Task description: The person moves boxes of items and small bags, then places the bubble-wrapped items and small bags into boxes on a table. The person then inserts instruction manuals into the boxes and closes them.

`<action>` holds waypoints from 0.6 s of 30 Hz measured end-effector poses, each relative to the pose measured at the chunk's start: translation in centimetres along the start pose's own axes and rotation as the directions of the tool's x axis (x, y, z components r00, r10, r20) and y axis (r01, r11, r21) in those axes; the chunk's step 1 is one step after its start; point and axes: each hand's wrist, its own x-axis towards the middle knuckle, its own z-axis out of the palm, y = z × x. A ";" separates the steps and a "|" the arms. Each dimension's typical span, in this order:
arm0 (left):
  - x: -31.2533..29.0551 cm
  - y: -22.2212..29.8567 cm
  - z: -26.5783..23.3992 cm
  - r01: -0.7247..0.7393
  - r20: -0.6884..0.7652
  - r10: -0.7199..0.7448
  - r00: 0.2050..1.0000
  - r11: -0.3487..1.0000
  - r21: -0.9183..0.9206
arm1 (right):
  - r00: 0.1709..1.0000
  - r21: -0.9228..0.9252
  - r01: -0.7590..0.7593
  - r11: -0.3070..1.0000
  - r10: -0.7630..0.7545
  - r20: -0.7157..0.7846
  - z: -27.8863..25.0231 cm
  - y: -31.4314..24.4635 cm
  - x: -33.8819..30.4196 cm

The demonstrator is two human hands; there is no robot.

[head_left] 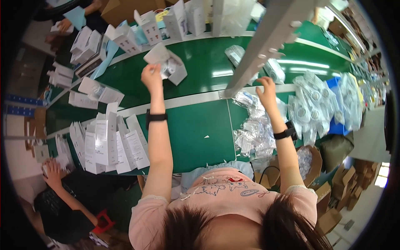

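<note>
- Far left: a co-worker's bare hand (53, 174) lay at a stack of white cartons, well apart from the wearer's own hands.
- Left, near edge: tall white printed cartons (105, 139) leaned together in a row, perhaps so each could be drawn off singly.
- Behind these: an open white cardboard box (109, 95) lay tilted, its contents partly showing.
- Left of centre: the left hand (152, 78), fingers curled, was at the near-left edge of a second open white box (179, 74) on the green tabletop (193, 135); probably steadying it, though whether it truly gripped could not be told.
- Right of centre: shiny clear-plastic packets (255, 131) sat heaped within easy reach, presumably for quick picking.
- Above the heap: the right hand (267, 89), fingers spread, held nothing visible, near the slanting grey metal post (260, 54).
- Far right: bagged white parts (312, 100) were piled beside a blue plastic bin (334, 85).
</note>
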 end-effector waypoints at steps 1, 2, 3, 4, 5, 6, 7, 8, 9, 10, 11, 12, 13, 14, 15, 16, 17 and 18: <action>0.4 0.0 0.4 0.011 -0.018 -0.011 1.000 1.000 0.014 | 1.000 -0.108 0.009 0.994 -0.006 0.025 0.7 1.9 1.5; 0.5 1.1 1.6 0.044 0.052 -0.044 0.998 0.999 -0.001 | 1.000 -0.106 0.015 0.994 -0.012 0.028 1.7 5.2 2.9; 0.6 2.2 2.3 0.079 0.117 -0.077 0.990 0.997 -0.011 | 0.997 -0.231 0.065 0.971 -0.053 0.055 2.9 8.1 4.5; 0.3 3.0 2.1 0.082 0.104 -0.081 0.991 0.997 -0.002 | 0.992 -0.345 0.117 0.931 -0.092 0.089 4.5 9.8 5.9; -0.9 3.6 0.9 0.032 0.076 -0.028 0.997 0.998 -0.056 | 0.989 -0.327 0.134 0.936 -0.104 0.106 5.7 9.0 7.1; -2.3 3.8 -0.7 -0.021 0.042 0.026 0.999 0.994 -0.107 | 0.982 -0.283 0.084 0.955 -0.031 0.188 6.6 6.8 8.8; -3.4 3.4 -2.9 -0.164 0.051 0.159 0.986 0.975 0.149 | 0.963 -0.254 0.024 0.967 0.046 0.264 7.1 4.5 10.4; -4.8 2.8 -5.7 -0.293 0.097 0.278 0.956 0.873 0.391 | 0.932 -0.231 -0.040 0.972 0.119 0.342 7.9 3.5 11.6; -6.2 3.3 -7.7 -0.311 0.161 0.266 0.950 0.824 0.473 | 0.937 -0.244 -0.057 0.968 0.136 0.322 9.2 5.8 12.0; -7.5 3.3 -9.3 -0.317 0.244 0.214 0.946 0.766 0.558 | 0.932 -0.287 -0.080 0.955 0.173 0.318 11.3 10.4 12.1; -8.9 2.1 -11.6 -0.292 0.303 0.115 0.946 0.707 0.644 | 0.924 -0.316 -0.087 0.945 0.196 0.329 12.7 13.2 12.1; -10.5 0.5 -14.1 -0.257 0.332 -0.005 0.943 0.623 0.739 | 0.924 -0.315 -0.088 0.945 0.196 0.329 13.7 13.2 12.0; -12.1 -0.8 -15.9 -0.215 0.367 -0.157 0.917 0.581 0.785 | 0.923 -0.284 -0.075 0.956 0.174 0.343 14.6 13.3 11.9; -13.2 -1.6 -17.3 -0.176 0.379 -0.309 0.872 0.526 0.832 | 0.922 -0.245 -0.055 0.968 0.144 0.360 15.6 12.5 12.0; -13.8 -2.5 -17.6 -0.177 0.379 -0.305 0.873 0.527 0.831 | 0.921 -0.208 -0.036 0.978 0.113 0.373 15.9 11.7 12.1; -14.7 -3.8 -18.0 -0.242 0.391 -0.295 0.872 0.434 0.868 | 0.920 -0.204 -0.031 0.978 0.108 0.378 15.7 10.5 12.0; -15.6 -4.6 -18.4 -0.299 0.400 -0.293 0.868 0.332 0.894 | 0.916 -0.039 -0.080 0.996 0.088 0.390 14.8 8.4 11.8; -16.5 -5.4 -19.0 -0.354 0.410 -0.294 0.864 0.227 0.907 | 0.914 0.126 -0.130 0.983 0.070 0.400 13.6 6.3 11.6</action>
